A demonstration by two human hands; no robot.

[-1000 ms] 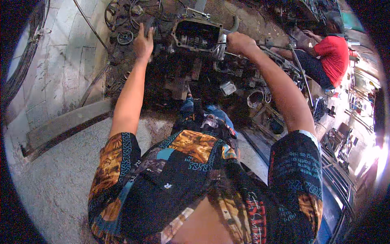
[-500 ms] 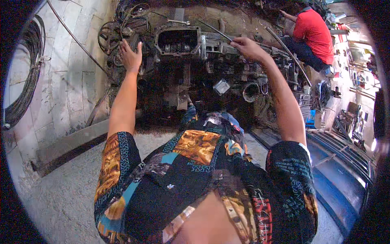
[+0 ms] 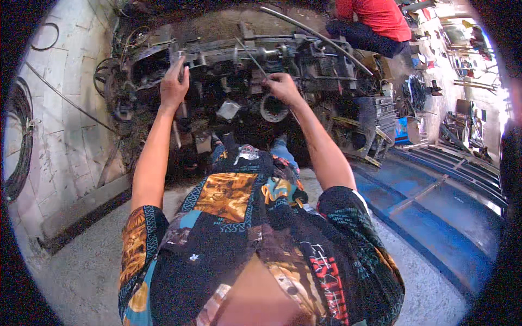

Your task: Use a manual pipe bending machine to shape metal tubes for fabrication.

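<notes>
My left hand (image 3: 174, 89) is held up with its fingers stretched out and nothing visible in it. It hovers in front of the right side of a dark, open-topped metal housing (image 3: 142, 81); whether it touches anything, I cannot tell. My right hand (image 3: 281, 88) is closed round a thin metal rod (image 3: 250, 56), which slants up and to the left over greasy, shaft-like machine parts (image 3: 272, 52). Below that hand sits a round metal ring (image 3: 273, 110). To its left lies a small, pale, square, clear-looking object (image 3: 228, 110).
A person in a red top (image 3: 383, 19) crouches at the far right, beyond a long metal pipe (image 3: 321, 38). A blue metal frame (image 3: 435, 201) lies on the right. Coiled cable (image 3: 20, 141) rests at the left by a pale wall (image 3: 60, 108). Metal parts (image 3: 378, 117) are stacked to the right.
The view has swung right, so the machine sits further left. My left hand has passed from the housing's left to its right side. My right hand, still gripping the rod, is lower and nearer.
</notes>
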